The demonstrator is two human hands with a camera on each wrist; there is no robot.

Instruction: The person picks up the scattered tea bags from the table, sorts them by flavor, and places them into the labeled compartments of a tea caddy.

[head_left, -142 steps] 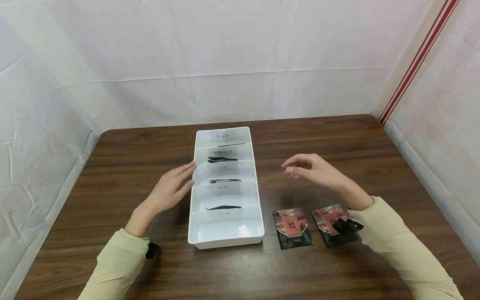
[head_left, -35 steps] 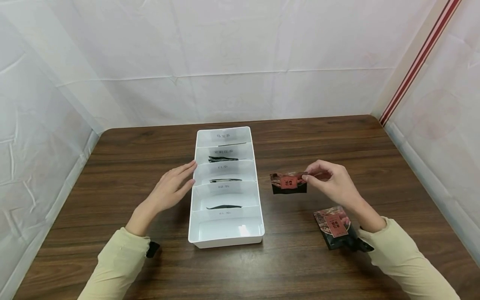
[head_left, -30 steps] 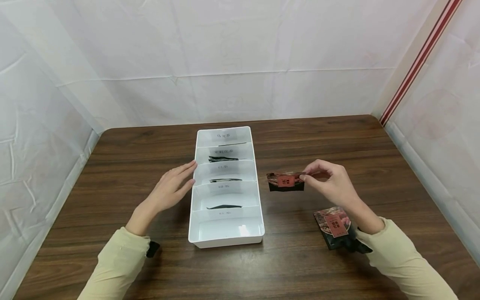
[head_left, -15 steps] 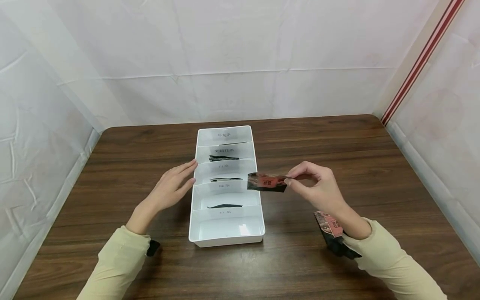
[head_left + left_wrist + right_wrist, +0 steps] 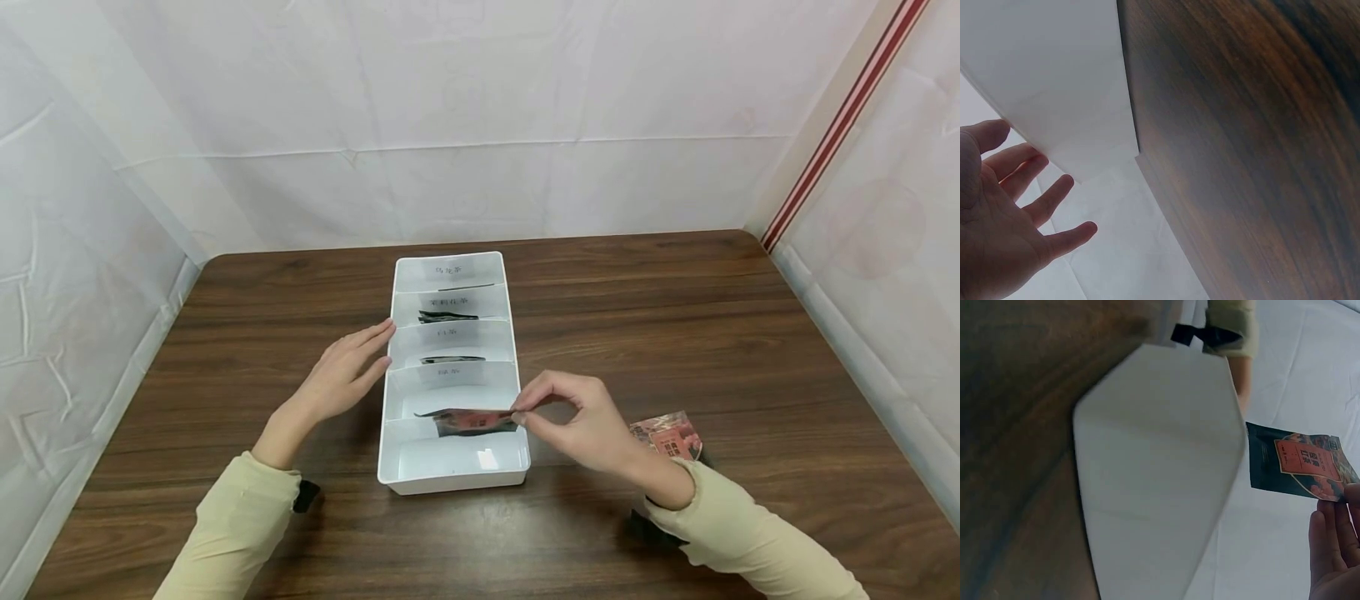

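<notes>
Pinched between thumb and fingertips of the right hand [image 5: 581,417], the small dark foil sachet with a red label [image 5: 471,421] sticks out toward nine o'clock from the grip, its long axis running nearly level across the white plastic divided tray [image 5: 513,329]. It hangs over the divider between the two compartments nearest the person, just above the tray, its free end pointing to the tray's left wall. In the right wrist view the same sachet [image 5: 1297,464] shows held by one edge at the fingertips [image 5: 1333,534], clear of the tray's white wall. The right hand is the one carrying it; the left hand [image 5: 341,379] lies flat with straight fingers at nine o'clock of the tray, its fingertips touching the tray's left wall, and grips nothing. Farther compartments at twelve o'clock each hold a dark sachet standing on edge. A second dark sachet with a red label [image 5: 667,433] lies on the dark wooden table [image 5: 675,317] at three o'clock of the right wrist.
</notes>
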